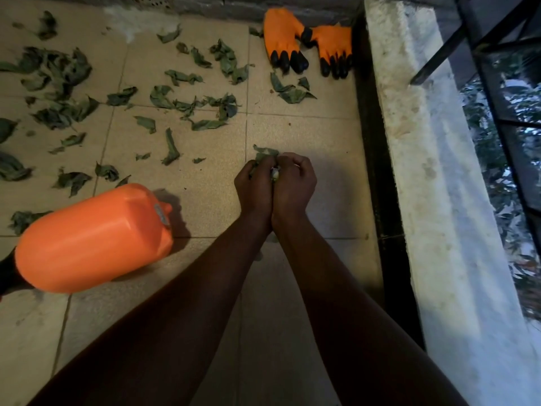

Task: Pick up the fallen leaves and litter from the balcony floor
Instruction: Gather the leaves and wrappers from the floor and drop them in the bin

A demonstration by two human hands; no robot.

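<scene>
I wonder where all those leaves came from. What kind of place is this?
Most likely a balcony: a tiled floor, a low concrete ledge with a metal railing above it, and treetops beyond. Scattered leaves lie on the tiles.

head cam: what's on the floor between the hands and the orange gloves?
Head view: mostly bare tile, with a small cluster of leaves lying just short of the orange gloves.

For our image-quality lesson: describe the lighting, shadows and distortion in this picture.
Head view: dim warm light; the orange jug throws a soft shadow rightwards; the ledge looks brighter, bluish, skewed by wide-angle distortion; left hand and right hand, gripping leaves, are underexposed.
</scene>
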